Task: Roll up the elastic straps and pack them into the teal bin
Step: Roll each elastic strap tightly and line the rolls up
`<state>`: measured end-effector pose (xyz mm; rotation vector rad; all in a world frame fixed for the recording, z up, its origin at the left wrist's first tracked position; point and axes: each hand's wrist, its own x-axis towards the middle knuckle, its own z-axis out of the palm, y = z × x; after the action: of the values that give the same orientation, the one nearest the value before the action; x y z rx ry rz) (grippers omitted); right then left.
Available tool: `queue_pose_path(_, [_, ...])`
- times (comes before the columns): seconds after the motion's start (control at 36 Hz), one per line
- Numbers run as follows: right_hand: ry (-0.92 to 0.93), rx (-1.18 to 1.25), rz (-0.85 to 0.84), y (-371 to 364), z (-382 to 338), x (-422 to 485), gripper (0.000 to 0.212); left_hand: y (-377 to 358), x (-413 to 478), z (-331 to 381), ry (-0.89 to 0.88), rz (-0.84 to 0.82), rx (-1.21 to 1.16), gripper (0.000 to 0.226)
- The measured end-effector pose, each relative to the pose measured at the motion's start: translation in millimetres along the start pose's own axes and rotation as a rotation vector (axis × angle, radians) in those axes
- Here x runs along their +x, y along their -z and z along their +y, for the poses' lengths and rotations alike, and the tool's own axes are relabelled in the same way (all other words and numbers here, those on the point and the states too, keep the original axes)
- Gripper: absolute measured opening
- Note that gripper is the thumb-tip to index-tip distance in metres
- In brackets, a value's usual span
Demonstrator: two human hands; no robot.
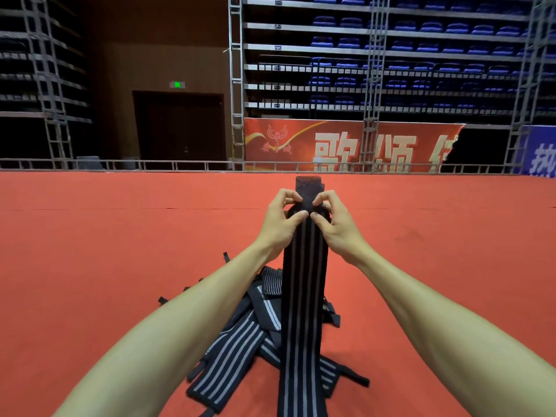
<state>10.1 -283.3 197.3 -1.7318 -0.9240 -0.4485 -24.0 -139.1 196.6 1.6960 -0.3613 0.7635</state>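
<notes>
The left hand (279,219) and right hand (334,221) pinch the top of one elastic strap (304,296), black with grey stripes, held upright, perhaps curled over at the fingertips. Below lies a loose pile of straps (240,338) on the red carpet (105,251). Beyond: a metal rail (150,165), a red banner (340,145), dark doors (180,130) and blue tiered seats (421,46).
</notes>
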Motion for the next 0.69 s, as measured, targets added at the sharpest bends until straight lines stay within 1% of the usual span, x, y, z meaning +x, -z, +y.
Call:
queue_pose_path(0.14, [-0.020, 0.005, -0.053, -4, 2, 0, 0.021, -3, -1, -5, 0.062, -0.093, 0.032, 0.026])
queue_pose_path(0.28, [0.017, -0.042, -0.065, -4, 4, -1, 0.020, 0, 0, -3, 0.093, -0.135, 0.083, 0.034])
queue_pose_path(0.36, [0.020, -0.060, -0.073, -4, 6, 1, 0.017, 3, 1, -2, 0.092, -0.176, 0.065, 0.028])
queue_pose_path(0.47, [0.019, -0.061, -0.090, -8, 8, 0, 0.014, 4, 0, 2, 0.071, -0.197, 0.075, 0.026])
queue_pose_path(0.61, [0.001, -0.019, 0.003, -8, 11, 2, 0.017, 4, -8, 0, 0.092, -0.169, 0.008, 0.031])
queue_pose_path(0.67, [0.011, -0.038, 0.052, -5, 13, 6, 0.020, 6, -17, -9, 0.089, -0.207, 0.023, 0.041])
queue_pose_path(0.69, [0.017, -0.045, 0.075, -4, 14, 8, 0.021, 7, -23, -16, 0.069, -0.248, 0.068, 0.049])
